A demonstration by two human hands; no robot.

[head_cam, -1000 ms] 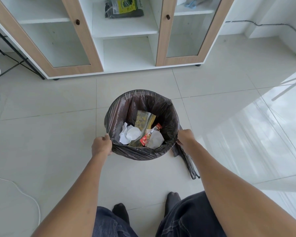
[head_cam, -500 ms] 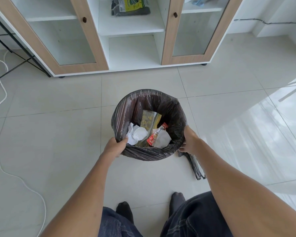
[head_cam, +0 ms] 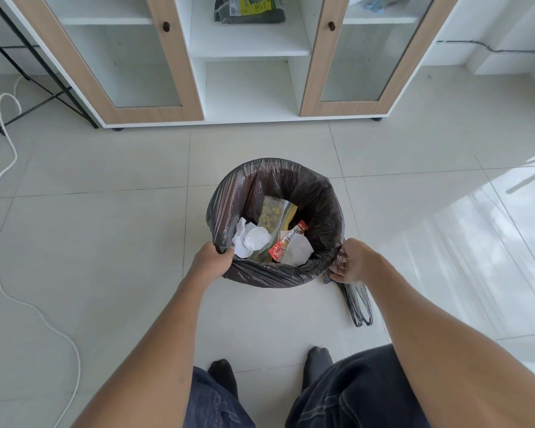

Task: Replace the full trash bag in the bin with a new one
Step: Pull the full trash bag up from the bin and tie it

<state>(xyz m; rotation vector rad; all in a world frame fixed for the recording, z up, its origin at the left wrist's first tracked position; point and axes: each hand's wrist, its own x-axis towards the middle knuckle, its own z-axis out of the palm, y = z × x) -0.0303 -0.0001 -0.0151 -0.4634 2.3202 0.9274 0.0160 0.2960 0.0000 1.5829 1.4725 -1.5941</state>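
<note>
A dark trash bag point(head_cam: 315, 196) lines a round bin on the tiled floor in front of me, its edge folded over the rim; the bin itself is hidden under it. Inside lie crumpled white paper point(head_cam: 250, 239), a clear pouch of yellow bits point(head_cam: 272, 211) and a red wrapper point(head_cam: 286, 242). My left hand point(head_cam: 210, 261) grips the bag's folded edge at the near-left rim. At the near-right rim, my right hand point(head_cam: 352, 261) pinches the bag's edge. A loose dark strip of bag point(head_cam: 357, 304) trails on the floor below that hand.
A white cabinet with wood-framed glass doors point(head_cam: 349, 57) stands behind the bin; a pack of bags point(head_cam: 249, 9) lies on its middle shelf. A white cable point(head_cam: 10, 168) winds across the floor at left. My feet in dark socks point(head_cam: 318, 359) are near the bin.
My left hand has moved from outside the rim onto the bag's edge and closed on it. My right hand has shifted to pinch the edge on the right. The view has drawn nearer.
</note>
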